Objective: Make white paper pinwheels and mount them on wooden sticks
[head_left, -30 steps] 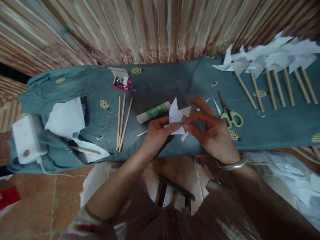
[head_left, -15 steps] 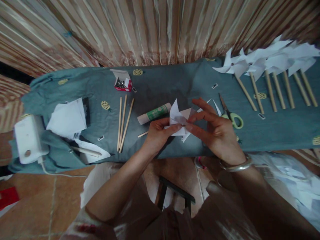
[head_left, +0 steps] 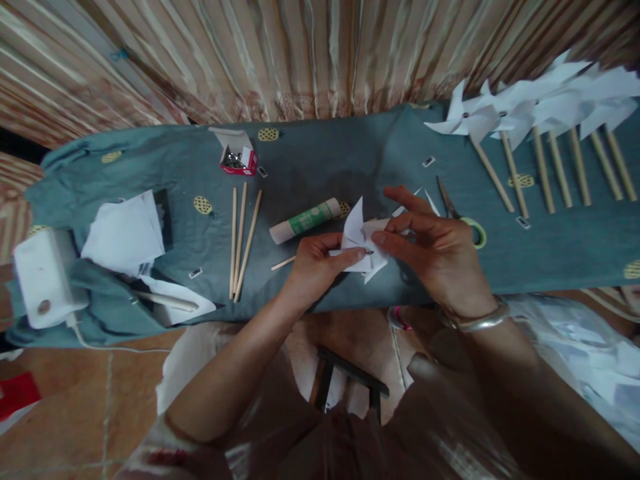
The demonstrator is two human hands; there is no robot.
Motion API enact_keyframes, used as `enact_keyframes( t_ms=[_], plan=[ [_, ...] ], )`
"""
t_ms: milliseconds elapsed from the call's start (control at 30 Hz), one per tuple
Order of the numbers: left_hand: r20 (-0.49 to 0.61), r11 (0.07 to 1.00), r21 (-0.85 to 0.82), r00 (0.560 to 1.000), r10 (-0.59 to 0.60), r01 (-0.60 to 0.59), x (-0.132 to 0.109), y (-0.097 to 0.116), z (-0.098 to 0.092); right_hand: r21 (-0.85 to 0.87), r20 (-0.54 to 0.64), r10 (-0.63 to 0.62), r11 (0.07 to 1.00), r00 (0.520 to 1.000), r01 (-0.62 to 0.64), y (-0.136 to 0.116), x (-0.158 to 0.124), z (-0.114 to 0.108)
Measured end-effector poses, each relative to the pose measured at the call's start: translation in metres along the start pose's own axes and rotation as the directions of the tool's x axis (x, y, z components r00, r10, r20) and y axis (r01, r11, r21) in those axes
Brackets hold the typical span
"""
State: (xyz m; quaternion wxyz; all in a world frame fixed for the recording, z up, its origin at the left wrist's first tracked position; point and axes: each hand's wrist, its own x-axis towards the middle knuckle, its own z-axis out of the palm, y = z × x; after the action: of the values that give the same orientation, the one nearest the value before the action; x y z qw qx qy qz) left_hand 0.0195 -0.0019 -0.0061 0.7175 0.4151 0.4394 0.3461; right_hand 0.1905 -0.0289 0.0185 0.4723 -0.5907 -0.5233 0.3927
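Observation:
A white paper pinwheel (head_left: 356,227) with a small metal fastener at its centre is held over the table. My left hand (head_left: 317,270) grips its left side, the thumb pressed flat near the fastener. My right hand (head_left: 435,257) has thumb and index finger closed on the right edge of the pinwheel, its other fingers lifted. Under the left hand, a thin wooden stick (head_left: 283,263) shows only in part. A green and white glue stick (head_left: 306,221) lies just beyond the pinwheel. Scissors (head_left: 473,230) with light green handles are partly covered by my right hand.
Finished pinwheels on sticks (head_left: 505,120) lie at the right. Left of the glue stick are three wooden sticks (head_left: 244,243) and an open red box (head_left: 239,160) of metal fasteners. Further left are stacked papers (head_left: 125,230) and a white plug-in device (head_left: 47,277).
The right thumb and index have shifted from the pinwheel's centre toward its right blade, leaving the fastener in sight. The left hand keeps its hold. The view has moved slightly.

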Motion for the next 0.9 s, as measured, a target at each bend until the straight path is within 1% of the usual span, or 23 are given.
enact_keyframes(
  t_ms=[167, 433, 633, 900],
  plan=[
    [0.004, 0.999, -0.045, 1.000, -0.026, 0.026, -0.0012, 0.0013, 0.0004, 0.000, -0.014, -0.068, 0.998, 0.998, 0.068, 0.0019, 0.0009, 0.0009],
    [0.009, 0.994, -0.105, 1.000, -0.027, 0.028, -0.0008, -0.0005, 0.0000, -0.036, 0.000, -0.080, 0.996, 0.997, 0.080, 0.0026, -0.0001, 0.0001],
    [0.014, 0.993, -0.117, 1.000, -0.025, 0.026, -0.0015, -0.0002, 0.0002, -0.064, 0.029, -0.087, 0.994, 0.996, 0.088, 0.0054, -0.0002, -0.0009],
    [0.014, 0.995, -0.096, 1.000, -0.025, 0.027, -0.0020, 0.0003, 0.0003, -0.133, 0.013, -0.124, 0.983, 0.992, 0.125, 0.0065, 0.0000, -0.0009]
  ],
)
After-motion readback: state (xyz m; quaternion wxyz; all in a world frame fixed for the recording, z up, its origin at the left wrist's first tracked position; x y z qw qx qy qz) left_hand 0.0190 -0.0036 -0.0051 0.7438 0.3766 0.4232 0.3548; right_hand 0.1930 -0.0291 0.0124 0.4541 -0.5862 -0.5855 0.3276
